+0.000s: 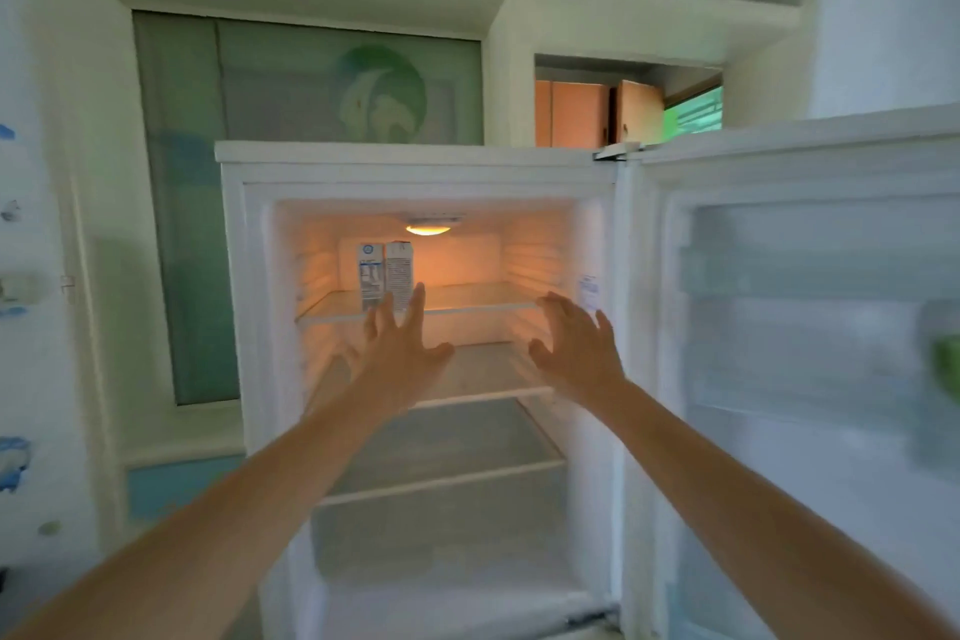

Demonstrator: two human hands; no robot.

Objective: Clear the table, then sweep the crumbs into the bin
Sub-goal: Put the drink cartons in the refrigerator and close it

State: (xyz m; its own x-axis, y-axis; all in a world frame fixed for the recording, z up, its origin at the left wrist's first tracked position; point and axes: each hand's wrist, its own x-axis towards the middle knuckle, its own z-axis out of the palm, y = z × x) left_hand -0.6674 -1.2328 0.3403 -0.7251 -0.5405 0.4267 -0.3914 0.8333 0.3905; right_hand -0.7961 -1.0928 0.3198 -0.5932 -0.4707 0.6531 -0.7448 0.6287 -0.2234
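Both hands reach into the open fridge (415,182), empty, fingers spread: the left hand (400,353) just in front of two cartons (385,276) standing on the lit top shelf (467,299), the right hand (579,348) beside it.

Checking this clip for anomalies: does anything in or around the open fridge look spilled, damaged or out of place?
Nothing stands out. Two cartons stand upright, side by side on the top shelf; the lower shelves look bare and clean. The left hand and right hand are open and empty. The door's contents are blurred.
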